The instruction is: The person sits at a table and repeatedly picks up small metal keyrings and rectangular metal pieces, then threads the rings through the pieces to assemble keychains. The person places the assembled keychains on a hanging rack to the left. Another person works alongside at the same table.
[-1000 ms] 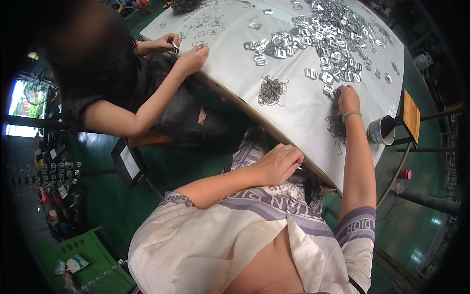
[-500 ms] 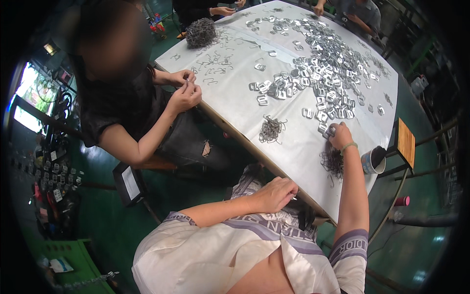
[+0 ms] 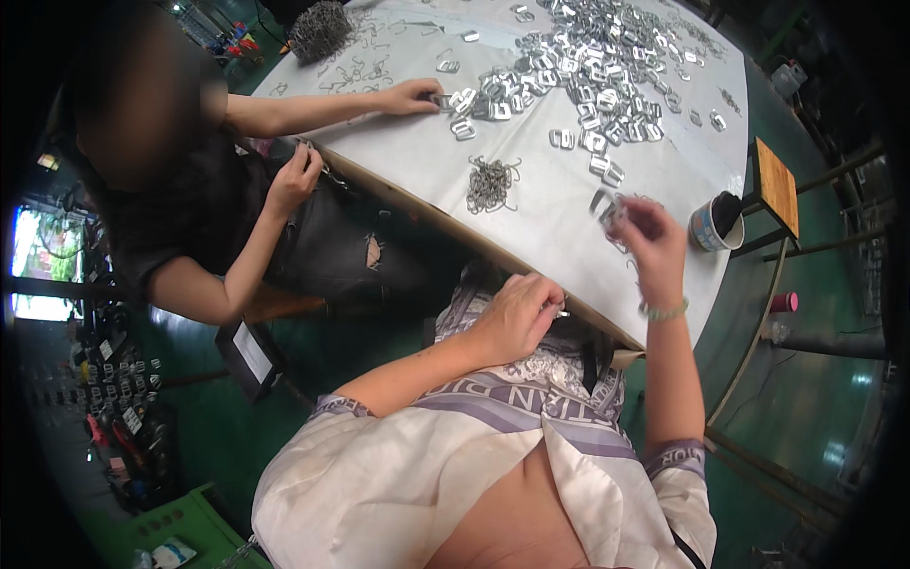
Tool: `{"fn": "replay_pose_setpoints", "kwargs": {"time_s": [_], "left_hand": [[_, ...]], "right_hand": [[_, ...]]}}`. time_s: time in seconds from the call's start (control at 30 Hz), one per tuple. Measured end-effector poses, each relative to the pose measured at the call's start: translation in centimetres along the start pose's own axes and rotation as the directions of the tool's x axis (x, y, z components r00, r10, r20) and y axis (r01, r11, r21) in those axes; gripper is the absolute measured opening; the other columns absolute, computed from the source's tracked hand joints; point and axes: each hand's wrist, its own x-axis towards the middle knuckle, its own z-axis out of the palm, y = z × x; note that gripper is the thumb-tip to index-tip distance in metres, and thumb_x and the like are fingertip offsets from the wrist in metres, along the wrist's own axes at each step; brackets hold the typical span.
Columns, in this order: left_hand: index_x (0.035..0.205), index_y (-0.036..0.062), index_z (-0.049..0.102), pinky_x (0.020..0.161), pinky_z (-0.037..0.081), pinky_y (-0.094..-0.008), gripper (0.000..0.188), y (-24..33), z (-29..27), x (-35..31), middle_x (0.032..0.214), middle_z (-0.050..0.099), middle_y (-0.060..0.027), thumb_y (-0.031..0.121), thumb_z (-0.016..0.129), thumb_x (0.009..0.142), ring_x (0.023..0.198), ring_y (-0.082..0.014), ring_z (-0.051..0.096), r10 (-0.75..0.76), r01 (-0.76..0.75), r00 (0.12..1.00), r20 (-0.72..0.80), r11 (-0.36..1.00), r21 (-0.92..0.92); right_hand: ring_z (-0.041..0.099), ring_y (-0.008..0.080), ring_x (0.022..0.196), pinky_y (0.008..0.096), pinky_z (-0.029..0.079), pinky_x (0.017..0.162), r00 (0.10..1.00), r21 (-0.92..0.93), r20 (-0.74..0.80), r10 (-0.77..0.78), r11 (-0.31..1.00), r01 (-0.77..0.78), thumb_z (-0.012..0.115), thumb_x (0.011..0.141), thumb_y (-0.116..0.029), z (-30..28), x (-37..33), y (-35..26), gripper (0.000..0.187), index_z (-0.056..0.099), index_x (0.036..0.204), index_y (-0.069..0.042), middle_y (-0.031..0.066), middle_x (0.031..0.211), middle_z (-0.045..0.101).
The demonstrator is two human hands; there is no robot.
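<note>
My right hand [image 3: 649, 242] is raised over the near right of the table, fingers pinched on a flat silver metal buckle [image 3: 601, 203]. Behind these fingers lies a small heap of wire hooks, mostly hidden. At the table's near edge, above my lap, my left hand [image 3: 517, 318] is closed; a bit of shiny metal [image 3: 563, 312] sticks out past its fingertips, its kind too small to make out. A tangled pile of wire hooks [image 3: 493, 184] sits left of my right hand. Farther back spreads a big heap of silver buckles [image 3: 607, 85].
On my left a co-worker's hand [image 3: 417, 96] touches buckles on the white-covered table [image 3: 408, 156]; their other hand [image 3: 294, 180] is by the edge. A dense ball of wire hooks [image 3: 320, 32] stands far left. A cup [image 3: 717, 224] and wooden stool [image 3: 775, 190] are right.
My right hand has lifted from the buckles and come nearer, carrying a buckle. The co-worker's one hand has reached out to the buckles. The whole view has shifted.
</note>
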Motion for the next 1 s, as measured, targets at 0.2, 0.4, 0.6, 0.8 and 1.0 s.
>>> {"fn": "replay_pose_setpoints", "kwargs": {"time_s": [0.2, 0.4, 0.6, 0.8, 1.0], "left_hand": [[0.097, 0.0026, 0.053, 0.078, 0.041, -0.0388, 0.016, 0.8, -0.4, 0.6, 0.091, 0.058, -0.0116, 0.001, 0.057, 0.082, 0.084, -0.0310, 0.055, 0.001, 0.002, 0.996, -0.092, 0.999, 0.035], [0.094, 0.0038, 0.056, 0.081, 0.041, -0.0381, 0.015, 0.5, 0.7, 0.1, 0.084, 0.061, -0.0100, 0.001, 0.062, 0.080, 0.081, -0.0301, 0.058, -0.033, 0.039, 0.998, -0.056, 0.993, 0.115], [0.090, 0.0020, 0.067, 0.079, 0.049, -0.0351, 0.013, -1.6, -2.3, 2.5, 0.090, 0.067, -0.0108, 0.001, 0.069, 0.077, 0.082, -0.0267, 0.065, 0.031, -0.026, 0.985, 0.168, 0.999, -0.033], [0.084, 0.0033, 0.068, 0.072, 0.051, -0.0363, 0.009, -5.2, 1.9, 9.6, 0.082, 0.061, -0.0080, 0.006, 0.065, 0.076, 0.080, -0.0254, 0.061, 0.255, -0.302, 0.943, 0.214, 0.927, 0.224], [0.070, 0.0061, 0.066, 0.068, 0.048, -0.0357, 0.009, -6.2, 10.2, 13.7, 0.079, 0.058, -0.0053, 0.013, 0.061, 0.070, 0.080, -0.0227, 0.060, 0.513, -0.656, 0.753, 0.412, 0.627, 0.420]], "right_hand": [[0.066, 0.0122, 0.086, 0.0239, 0.052, 0.078, 0.996, 0.030, -0.009, 0.092, 0.995, -0.092, 0.065, 0.083, 0.005, 3.9, -8.2, -0.6, 0.020, 0.064, 0.103, 0.005, 0.0081, 0.094, 0.069], [0.067, 0.0132, 0.083, 0.0247, 0.053, 0.074, 0.986, -0.081, -0.167, 0.025, 0.996, -0.039, 0.063, 0.082, 0.007, 5.0, -10.5, -0.2, 0.018, 0.067, 0.100, 0.003, 0.0093, 0.091, 0.070], [0.068, 0.0161, 0.079, 0.0256, 0.052, 0.072, 0.980, -0.244, -0.177, -0.086, 0.969, 0.041, 0.065, 0.079, 0.008, 4.2, -11.9, 0.5, 0.017, 0.069, 0.095, 0.002, 0.0117, 0.088, 0.070], [0.066, 0.0142, 0.077, 0.0249, 0.051, 0.070, 0.972, -0.279, -0.204, -0.114, 0.959, 0.053, 0.067, 0.078, 0.008, 3.6, -13.2, 1.0, 0.018, 0.068, 0.095, 0.001, 0.0106, 0.089, 0.070], [0.065, 0.0116, 0.078, 0.0236, 0.051, 0.071, 0.968, -0.225, -0.245, -0.062, 0.974, 0.005, 0.067, 0.078, 0.008, 3.3, -14.2, 1.0, 0.020, 0.066, 0.098, 0.002, 0.0085, 0.091, 0.070]]}}
